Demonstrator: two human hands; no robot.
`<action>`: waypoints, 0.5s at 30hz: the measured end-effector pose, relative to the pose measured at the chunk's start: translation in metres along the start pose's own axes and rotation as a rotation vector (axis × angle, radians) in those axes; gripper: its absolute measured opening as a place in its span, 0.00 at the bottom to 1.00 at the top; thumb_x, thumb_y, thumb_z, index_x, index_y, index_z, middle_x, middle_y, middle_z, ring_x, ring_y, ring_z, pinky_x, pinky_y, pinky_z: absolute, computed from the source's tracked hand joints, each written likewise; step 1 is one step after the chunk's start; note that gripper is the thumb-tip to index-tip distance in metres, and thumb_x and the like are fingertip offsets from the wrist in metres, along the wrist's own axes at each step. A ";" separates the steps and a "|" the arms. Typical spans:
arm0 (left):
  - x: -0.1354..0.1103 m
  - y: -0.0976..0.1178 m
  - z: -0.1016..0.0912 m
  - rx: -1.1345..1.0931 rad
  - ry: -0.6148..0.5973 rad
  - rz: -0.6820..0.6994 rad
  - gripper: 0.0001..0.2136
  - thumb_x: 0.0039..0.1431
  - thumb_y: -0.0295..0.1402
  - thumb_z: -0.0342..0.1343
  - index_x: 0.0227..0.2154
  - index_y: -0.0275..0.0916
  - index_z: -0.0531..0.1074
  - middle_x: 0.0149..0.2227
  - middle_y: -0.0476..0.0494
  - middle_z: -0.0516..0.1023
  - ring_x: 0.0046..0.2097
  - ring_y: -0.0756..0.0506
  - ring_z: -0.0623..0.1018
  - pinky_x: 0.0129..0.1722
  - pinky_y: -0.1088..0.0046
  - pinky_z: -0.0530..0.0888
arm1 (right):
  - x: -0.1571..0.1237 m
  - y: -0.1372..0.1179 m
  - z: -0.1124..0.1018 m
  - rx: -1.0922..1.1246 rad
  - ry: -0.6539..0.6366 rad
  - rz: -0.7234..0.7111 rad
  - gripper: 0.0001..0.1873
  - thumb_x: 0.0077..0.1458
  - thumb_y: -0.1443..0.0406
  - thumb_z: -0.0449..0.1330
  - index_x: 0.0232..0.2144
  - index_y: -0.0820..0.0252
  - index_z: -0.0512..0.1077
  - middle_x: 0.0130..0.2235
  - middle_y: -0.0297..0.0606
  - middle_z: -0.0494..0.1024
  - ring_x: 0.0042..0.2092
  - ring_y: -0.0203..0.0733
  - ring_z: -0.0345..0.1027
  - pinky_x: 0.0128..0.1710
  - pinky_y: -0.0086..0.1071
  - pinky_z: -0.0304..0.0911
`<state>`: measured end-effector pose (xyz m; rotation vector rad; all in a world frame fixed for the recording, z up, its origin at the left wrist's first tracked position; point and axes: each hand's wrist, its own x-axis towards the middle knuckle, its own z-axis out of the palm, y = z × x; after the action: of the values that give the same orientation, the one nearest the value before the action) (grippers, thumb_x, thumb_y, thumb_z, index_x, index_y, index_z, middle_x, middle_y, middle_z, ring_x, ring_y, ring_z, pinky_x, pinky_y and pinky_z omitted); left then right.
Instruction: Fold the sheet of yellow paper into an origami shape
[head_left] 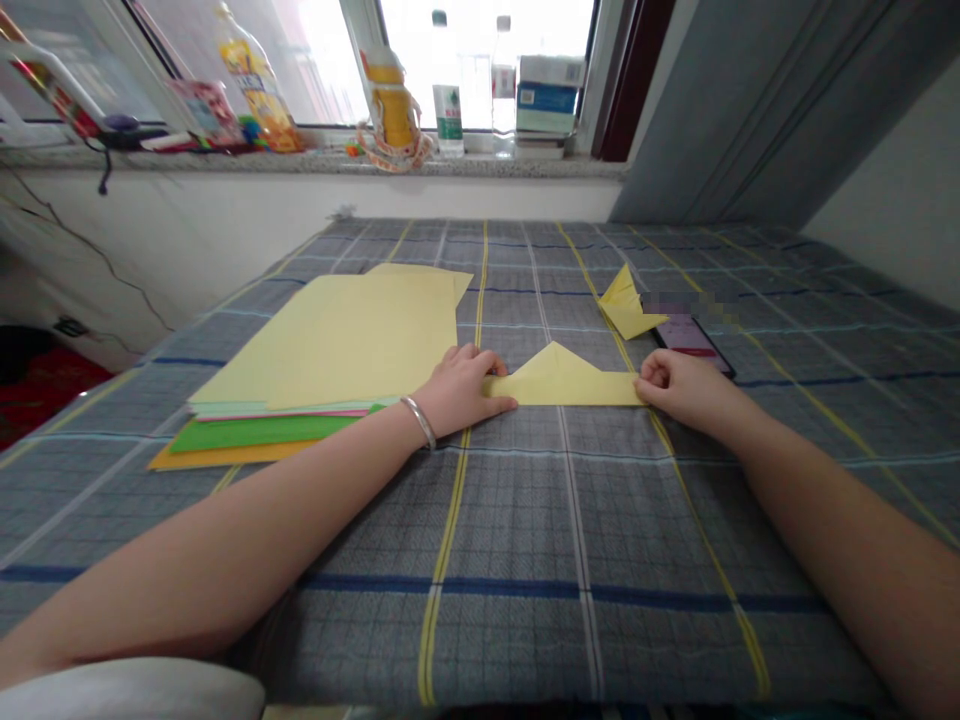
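A folded piece of yellow paper (555, 385) lies flat on the checked cloth, a long strip with a triangular peak on its far side. My left hand (465, 388), with a silver bangle at the wrist, grips its left end between thumb and fingers. At the opposite end, my right hand (667, 380) pinches the strip's tip. Beyond the right hand stands a folded yellow paper piece (628, 308) with pointed corners, beside a phone (694, 338) whose screen is lit. Left of my left hand is a stack of coloured paper (352, 330), yellow on top with green and orange below.
The grey checked cloth (510, 520) covers the broad surface. Along the windowsill (300, 162) stand a juice bottle (259, 85), a yellow cup (394, 105), two clear bottles (448, 100) and boxes (549, 95). A grey curtain (742, 110) hangs at the right.
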<state>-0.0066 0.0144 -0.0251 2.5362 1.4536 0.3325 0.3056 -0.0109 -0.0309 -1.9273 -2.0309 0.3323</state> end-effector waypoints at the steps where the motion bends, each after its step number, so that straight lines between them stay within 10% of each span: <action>1: 0.000 0.001 0.000 -0.022 0.003 -0.001 0.17 0.51 0.45 0.61 0.39 0.38 0.69 0.41 0.42 0.71 0.47 0.39 0.68 0.51 0.61 0.66 | 0.000 -0.001 0.002 0.024 -0.023 -0.022 0.05 0.50 0.61 0.56 0.28 0.56 0.65 0.24 0.33 0.72 0.26 0.38 0.65 0.25 0.32 0.56; 6: -0.001 0.006 -0.002 -0.158 0.031 -0.040 0.14 0.49 0.38 0.62 0.34 0.39 0.64 0.36 0.46 0.72 0.42 0.42 0.69 0.41 0.67 0.68 | 0.000 -0.004 0.006 0.072 -0.042 -0.072 0.26 0.51 0.52 0.59 0.49 0.60 0.67 0.26 0.33 0.73 0.27 0.40 0.66 0.27 0.32 0.56; 15: -0.003 0.009 -0.004 -0.412 0.143 0.098 0.04 0.54 0.30 0.56 0.30 0.39 0.66 0.30 0.53 0.70 0.33 0.50 0.69 0.34 0.74 0.65 | -0.008 -0.010 -0.001 0.116 0.178 -0.102 0.13 0.52 0.53 0.59 0.32 0.56 0.75 0.22 0.30 0.68 0.24 0.36 0.61 0.25 0.31 0.53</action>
<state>-0.0020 0.0076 -0.0193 2.2872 1.1588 0.7572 0.2968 -0.0194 -0.0268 -1.7139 -1.9411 0.2389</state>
